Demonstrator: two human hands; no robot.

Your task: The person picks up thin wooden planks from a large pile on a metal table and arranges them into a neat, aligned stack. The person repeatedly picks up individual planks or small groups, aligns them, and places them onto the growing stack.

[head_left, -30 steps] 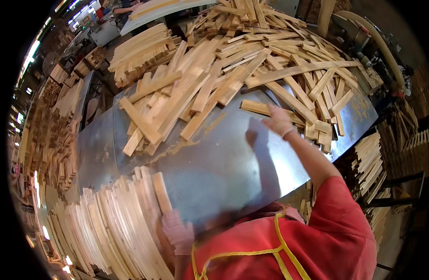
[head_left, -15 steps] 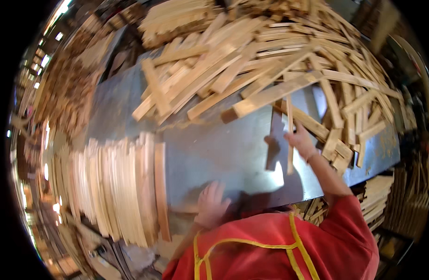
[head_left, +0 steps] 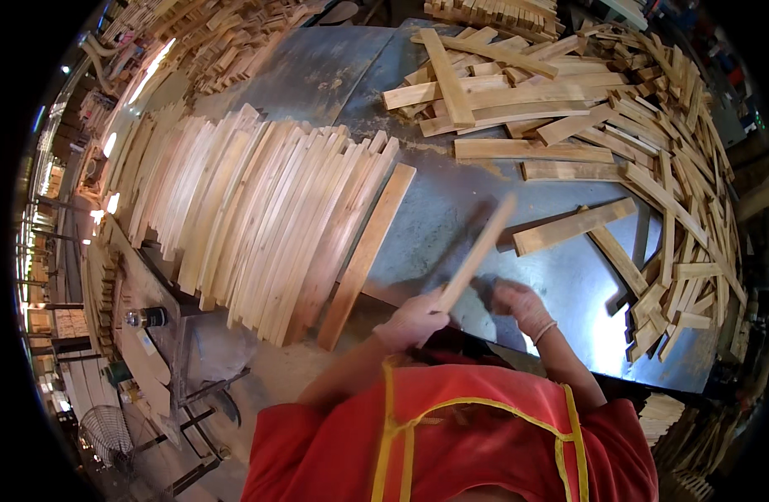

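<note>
My left hand [head_left: 411,322], near the front edge of the metal table [head_left: 426,201], is closed around the lower end of a narrow wooden slat [head_left: 478,251]. The slat slants up and to the right above the tabletop. To its right is my right hand [head_left: 522,308], apart from the slat, with fingers loosely bent and nothing visible in them. Left of my left hand stands a row of slats [head_left: 271,209] packed side by side. A browner slat [head_left: 368,255] lies at the row's right end, with a slight gap at its top.
A loose heap of wooden slats [head_left: 560,100] covers the table's far right. One slat [head_left: 575,227] lies slanted just beyond my right hand. More timber is stacked at the far left. A fan [head_left: 107,435] stands low at the left, beside a metal frame [head_left: 188,360].
The slat has passed from my right hand to my left, which has risen. My right hand has come down and nearer. The view has swung left, showing more of the slat row.
</note>
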